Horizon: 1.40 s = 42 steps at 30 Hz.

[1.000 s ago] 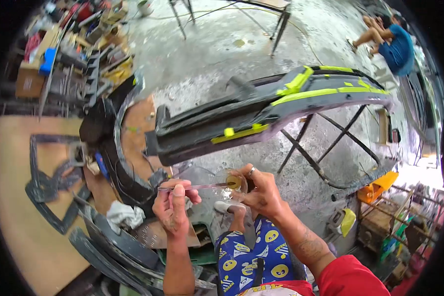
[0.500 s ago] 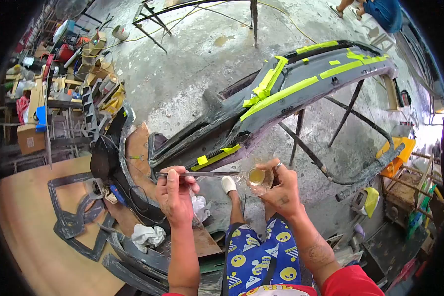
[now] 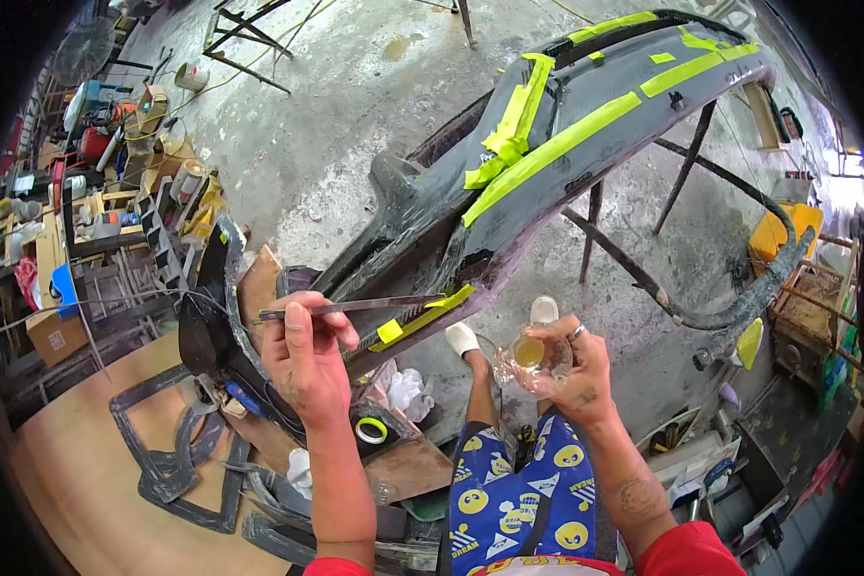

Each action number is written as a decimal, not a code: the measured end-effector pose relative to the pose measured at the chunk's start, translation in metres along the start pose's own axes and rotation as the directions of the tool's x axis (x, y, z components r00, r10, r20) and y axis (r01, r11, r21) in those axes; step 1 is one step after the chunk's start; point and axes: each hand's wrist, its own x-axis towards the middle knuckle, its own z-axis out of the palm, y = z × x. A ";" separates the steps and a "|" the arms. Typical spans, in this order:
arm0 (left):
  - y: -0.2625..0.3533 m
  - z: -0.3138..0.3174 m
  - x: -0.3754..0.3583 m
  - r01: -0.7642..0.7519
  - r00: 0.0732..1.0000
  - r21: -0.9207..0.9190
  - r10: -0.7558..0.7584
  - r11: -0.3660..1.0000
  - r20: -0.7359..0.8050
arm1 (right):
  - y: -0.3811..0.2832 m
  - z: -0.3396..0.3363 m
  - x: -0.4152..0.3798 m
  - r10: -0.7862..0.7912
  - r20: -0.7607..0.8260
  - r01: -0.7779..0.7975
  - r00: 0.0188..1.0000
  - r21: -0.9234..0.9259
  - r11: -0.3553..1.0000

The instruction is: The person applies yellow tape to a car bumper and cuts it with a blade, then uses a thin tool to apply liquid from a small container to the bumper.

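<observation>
Between the thumb and fingers of my left hand [image 3: 307, 360] is a thin, dark, flat stick [image 3: 384, 304]. It points right, its tip overlapping the yellow-green tape [image 3: 454, 301] on the near end of a dark car bumper [image 3: 523, 216]. Lower and to the right, my right hand [image 3: 584, 374] grips a clear plastic cup [image 3: 550, 360] with a little yellowish liquid in the bottom. More bright tape strips [image 3: 586, 134] run along the bumper, which rests on a dark metal stand [image 3: 595, 226].
A tape roll [image 3: 371, 430] and crumpled white paper [image 3: 410, 392] lie below the bumper's near end. Dark frame pieces [image 3: 130, 432] sit on a brown board [image 3: 67, 422] at left. Cluttered shelves stand behind it. A yellow thing [image 3: 780, 233] and a wooden rack [image 3: 804, 298] are at right.
My left hand has moved left and up, taking the stick's tip from the cup to the taped bumper end. The cup has shifted slightly right and down. The view has moved, and a step shows.
</observation>
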 end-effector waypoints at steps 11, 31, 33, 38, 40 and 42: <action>-0.002 0.001 0.020 -0.034 0.961 0.148 -0.008 0.988 0.278 | 0.010 0.003 -0.005 0.020 0.005 -0.021 1.000 0.034 0.999; 0.011 0.001 0.025 -0.209 0.888 0.265 0.070 0.941 0.454 | 0.013 0.018 -0.003 0.008 0.043 -0.010 0.999 0.061 0.998; 0.012 0.001 0.026 -0.211 0.887 0.274 0.066 0.938 0.457 | 0.014 0.018 -0.003 -0.025 0.062 0.022 0.998 0.054 0.998; 0.013 0.002 0.028 -0.220 0.884 0.292 0.063 0.931 0.463 | 0.013 0.017 -0.004 -0.001 0.066 0.000 0.998 0.026 1.000; 0.013 0.000 0.028 -0.229 0.880 0.307 0.062 0.924 0.472 | 0.014 0.016 -0.005 0.009 0.071 -0.011 0.997 0.029 1.000; 0.014 0.000 0.029 -0.226 0.879 0.313 0.055 0.922 0.475 | 0.014 0.015 -0.005 0.038 0.098 -0.043 0.994 0.052 0.998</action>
